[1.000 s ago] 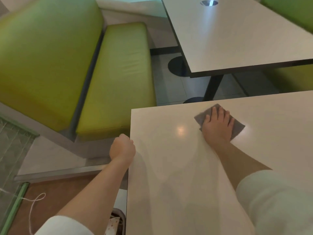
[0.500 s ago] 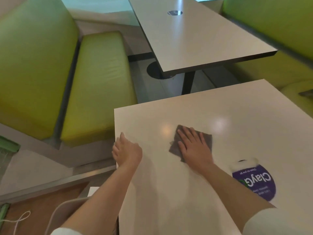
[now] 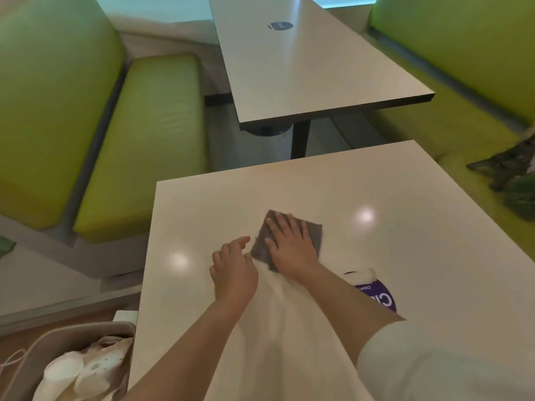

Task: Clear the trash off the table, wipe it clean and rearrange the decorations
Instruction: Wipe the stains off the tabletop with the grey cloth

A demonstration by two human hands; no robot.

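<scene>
Green booth benches (image 3: 144, 146) are flanking a pale tabletop (image 3: 390, 256), with a second table (image 3: 304, 70) standing beyond it. The right hand (image 3: 291, 247) is lying flat, fingers straight, pressing a grey cloth (image 3: 262, 247) onto the tabletop's middle. The left hand (image 3: 233, 270) is hovering just beside the cloth, its grip loosely curled and holding nothing. A purple sticker (image 3: 382, 296) is showing near the right forearm.

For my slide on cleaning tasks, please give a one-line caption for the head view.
Right hand presses a grey cloth flat on the pale table; left hand reaches toward it.
</scene>
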